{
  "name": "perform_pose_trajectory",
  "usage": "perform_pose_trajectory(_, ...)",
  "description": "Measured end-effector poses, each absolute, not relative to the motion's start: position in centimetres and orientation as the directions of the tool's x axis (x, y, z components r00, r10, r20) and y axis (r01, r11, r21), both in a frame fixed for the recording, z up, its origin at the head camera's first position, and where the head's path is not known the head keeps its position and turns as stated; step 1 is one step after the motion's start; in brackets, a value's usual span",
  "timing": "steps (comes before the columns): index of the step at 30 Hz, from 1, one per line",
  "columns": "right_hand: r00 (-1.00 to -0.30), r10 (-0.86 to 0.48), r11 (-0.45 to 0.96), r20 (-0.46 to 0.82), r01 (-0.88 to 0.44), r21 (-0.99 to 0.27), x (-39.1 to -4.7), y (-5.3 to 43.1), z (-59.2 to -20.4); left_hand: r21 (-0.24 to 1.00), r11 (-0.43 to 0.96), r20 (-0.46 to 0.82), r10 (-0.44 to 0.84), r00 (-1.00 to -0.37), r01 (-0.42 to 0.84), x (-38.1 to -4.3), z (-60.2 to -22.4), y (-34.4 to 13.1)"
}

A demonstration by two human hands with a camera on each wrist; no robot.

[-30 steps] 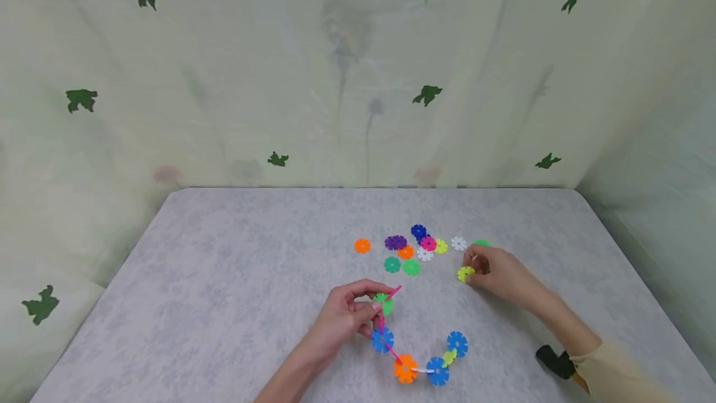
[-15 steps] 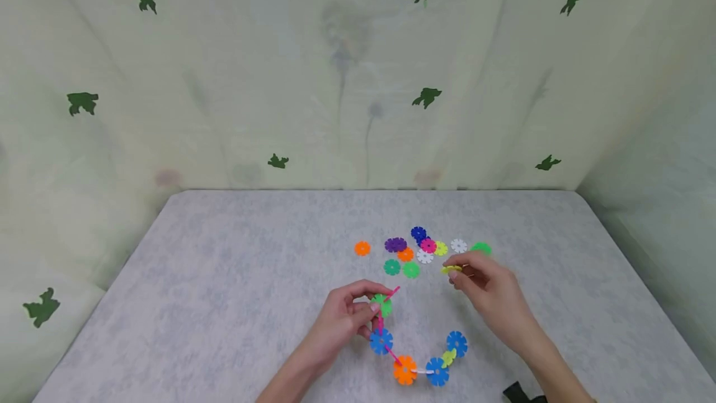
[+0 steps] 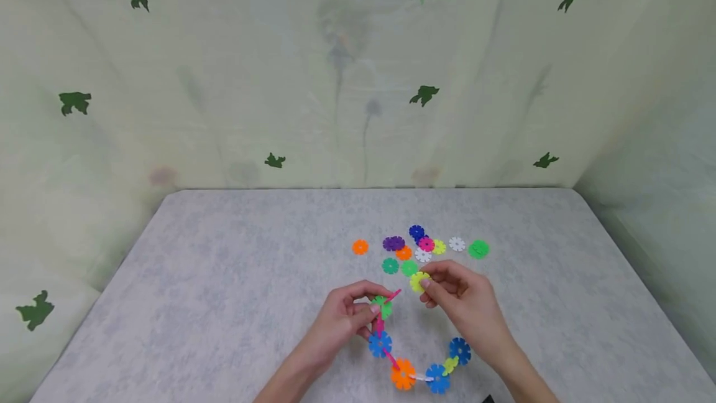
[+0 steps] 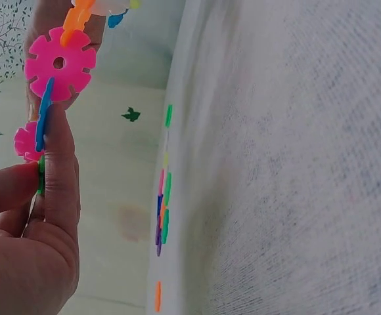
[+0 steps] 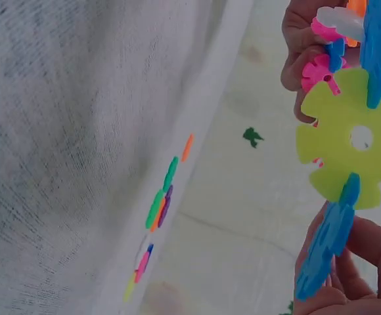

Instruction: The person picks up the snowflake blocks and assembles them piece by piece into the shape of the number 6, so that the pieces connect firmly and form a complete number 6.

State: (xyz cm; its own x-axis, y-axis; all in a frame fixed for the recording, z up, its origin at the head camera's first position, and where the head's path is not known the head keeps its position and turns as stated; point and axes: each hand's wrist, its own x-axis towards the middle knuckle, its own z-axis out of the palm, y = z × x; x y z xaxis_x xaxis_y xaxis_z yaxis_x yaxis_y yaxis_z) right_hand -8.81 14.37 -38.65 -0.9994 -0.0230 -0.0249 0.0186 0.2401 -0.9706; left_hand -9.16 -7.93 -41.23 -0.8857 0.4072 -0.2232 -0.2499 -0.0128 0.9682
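My left hand (image 3: pixel 344 316) pinches a green notched flower disc (image 3: pixel 383 307) at the upper end of a linked chain. A pink disc (image 3: pixel 394 296) slots into that green one, edge-on. Below the hand the chain curves through a blue disc (image 3: pixel 380 344), an orange disc (image 3: pixel 403 375), another blue disc (image 3: pixel 438 379) and a yellow-green disc (image 3: pixel 450 365) to an end blue disc (image 3: pixel 460 351). Between thumb and fingers, my right hand (image 3: pixel 470 303) holds a loose yellow disc (image 3: pixel 417 282), apart from the chain. In the right wrist view, chain discs partly cover the right hand (image 5: pixel 358 266).
Several loose discs lie on the grey tabletop (image 3: pixel 235 278) beyond the hands, among them an orange disc (image 3: pixel 360 247), purple discs (image 3: pixel 394 243), a white disc (image 3: pixel 457 244) and green discs (image 3: pixel 478 249). A patterned curtain (image 3: pixel 224 79) rises behind the table's far edge.
My right hand has carried the yellow disc leftward from near the green discs toward the chain's upper end, turning it flat-side on. The left hand stays almost in place.
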Motion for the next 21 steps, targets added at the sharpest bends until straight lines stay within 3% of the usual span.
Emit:
perform_pose_trajectory(10, -0.994, 0.025, 0.195, -0.108, 0.110, -0.974, -8.3, 13.2, -39.1, 0.977, 0.007, -0.196, 0.433, -0.880, -0.214, -9.0, -41.5, -7.5)
perform_pose_trajectory(21, -0.991, -0.005, 0.177, -0.131, 0.128, -0.976, -8.2, 12.5, -39.8, 0.993, 0.090, -0.106, 0.409, -0.906, -0.075, -8.7, -41.6, -7.3)
